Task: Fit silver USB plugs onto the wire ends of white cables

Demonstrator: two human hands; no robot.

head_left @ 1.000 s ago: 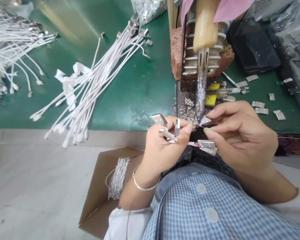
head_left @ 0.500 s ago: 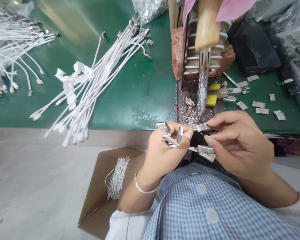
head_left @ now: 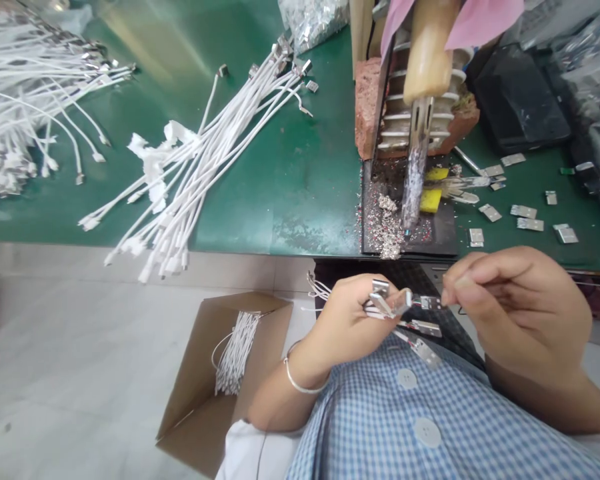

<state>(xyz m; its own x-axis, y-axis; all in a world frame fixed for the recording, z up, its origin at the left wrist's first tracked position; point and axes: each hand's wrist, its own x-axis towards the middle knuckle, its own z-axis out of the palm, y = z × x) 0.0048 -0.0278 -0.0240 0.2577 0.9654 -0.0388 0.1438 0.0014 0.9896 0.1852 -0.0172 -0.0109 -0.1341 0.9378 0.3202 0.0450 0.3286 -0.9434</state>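
Note:
My left hand (head_left: 360, 317) is closed round a bunch of white USB cables (head_left: 320, 288), whose metal plugs fan out past the fingers. Two plugs tilt up beside the thumb, and others hang out to the right with thin coloured wires behind them. My right hand (head_left: 520, 313) pinches the outer end of one USB plug (head_left: 430, 303) between thumb and fingertips; its other fingers are curled. Both hands are below the table edge, in front of the checked apron. Above them a soldering iron (head_left: 416, 167) points down, its tip apart from the plugs.
Solder crumbs (head_left: 390, 227) lie under the iron beside a yellow sponge (head_left: 430, 200). Loose plug shells (head_left: 530, 224) are scattered at right. White cables (head_left: 230, 147) lie on the green table, with a larger heap (head_left: 35, 100) at far left. A cardboard box (head_left: 185, 400) stands below.
Both hands have moved down and right, away from the iron's tip. My right hand has shifted to the outer end of a plug, uncovering a loose shell on the table. The view has shifted slightly.

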